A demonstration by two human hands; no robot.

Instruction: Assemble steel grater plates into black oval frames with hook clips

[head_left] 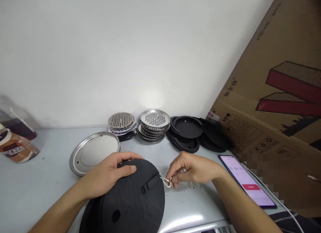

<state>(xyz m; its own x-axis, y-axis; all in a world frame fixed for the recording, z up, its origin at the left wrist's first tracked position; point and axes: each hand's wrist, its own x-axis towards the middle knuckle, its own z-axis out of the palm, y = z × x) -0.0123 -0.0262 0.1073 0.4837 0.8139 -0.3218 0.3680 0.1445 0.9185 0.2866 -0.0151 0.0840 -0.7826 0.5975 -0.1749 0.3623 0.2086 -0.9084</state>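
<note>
- While the left hand [107, 176] holds the black disc [132, 206], thumb pressed on top and fingers along its far edge, the right hand [187, 169] pinches a wire clip [167, 183] at the disc's right edge.
- The clip could slip from the right fingertips — only a small end of thin wire seems caught between them.
- The black disc might slide or tilt if the left thumb eased, since another dark disc [87, 214] appears to lie beneath it.
- Loose rings [195, 184], right of the black disc, could get swept away; the right hand sits near them.
- A metal lid [95, 147], beyond the black disc's left side, might be bumped by the left hand.
</note>
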